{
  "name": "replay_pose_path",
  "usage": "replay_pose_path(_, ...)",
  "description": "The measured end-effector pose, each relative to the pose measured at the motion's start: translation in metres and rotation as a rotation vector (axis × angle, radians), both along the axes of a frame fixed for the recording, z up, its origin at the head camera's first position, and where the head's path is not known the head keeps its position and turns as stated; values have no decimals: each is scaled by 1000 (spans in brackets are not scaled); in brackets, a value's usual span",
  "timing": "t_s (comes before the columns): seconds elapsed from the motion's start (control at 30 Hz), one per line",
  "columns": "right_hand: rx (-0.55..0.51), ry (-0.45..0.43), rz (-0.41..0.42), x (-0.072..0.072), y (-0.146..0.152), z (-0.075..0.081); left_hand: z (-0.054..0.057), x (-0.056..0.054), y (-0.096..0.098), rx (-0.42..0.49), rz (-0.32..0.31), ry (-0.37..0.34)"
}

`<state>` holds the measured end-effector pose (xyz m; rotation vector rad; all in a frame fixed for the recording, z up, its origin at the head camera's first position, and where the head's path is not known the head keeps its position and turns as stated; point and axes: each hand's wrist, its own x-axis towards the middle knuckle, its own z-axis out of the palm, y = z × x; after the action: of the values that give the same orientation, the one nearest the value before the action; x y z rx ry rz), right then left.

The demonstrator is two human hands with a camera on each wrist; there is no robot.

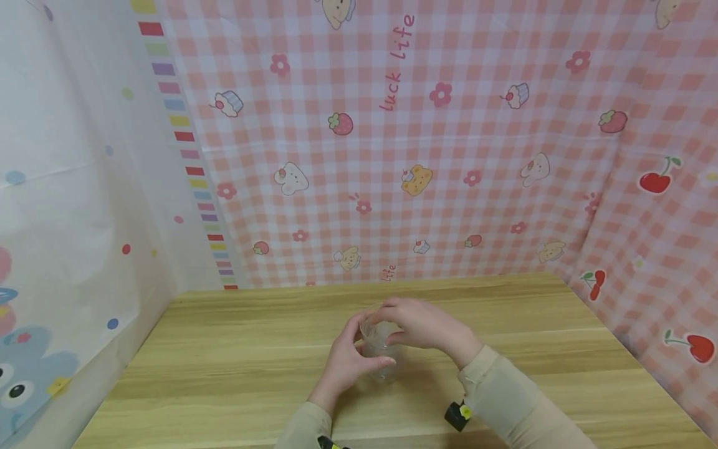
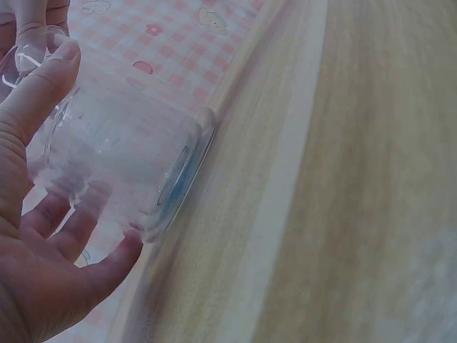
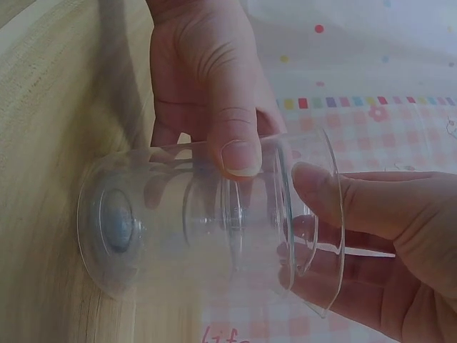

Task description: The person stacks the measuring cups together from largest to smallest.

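A clear, see-through cup (image 1: 384, 373) stands upright on the wooden table. My left hand (image 1: 342, 362) grips its side, with the thumb on the near side and the fingers spread around the far side. In the right wrist view, a smaller clear round piece (image 3: 232, 214) shows inside the cup's mouth; whether it is a lid or an inner cup I cannot tell. Over the top, my right hand (image 1: 426, 324) pinches this piece, its thumb (image 3: 318, 189) and fingers reaching in at the rim. The left wrist view shows the cup's base (image 2: 182, 175) on the tabletop.
The wood-grain table (image 1: 235, 374) extends around both hands. A pink checked cloth (image 1: 364, 156) hangs behind it, with a white printed cloth (image 1: 84, 187) at left. Small black wrist-worn devices with yellow marks show by the sleeves, one (image 1: 457, 416) at the right cuff.
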<state>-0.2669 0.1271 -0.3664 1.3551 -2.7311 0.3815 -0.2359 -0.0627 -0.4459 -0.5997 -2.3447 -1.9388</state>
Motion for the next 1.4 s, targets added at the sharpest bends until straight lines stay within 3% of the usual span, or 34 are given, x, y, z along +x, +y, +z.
replay_pose_path(1.03,60,-37,-56,-2,-12,-4,-1,0,1,-9,9,10)
replay_pose_path(1.4,76,-64,-57,0,-15,3,0,1,0,-18,10,5)
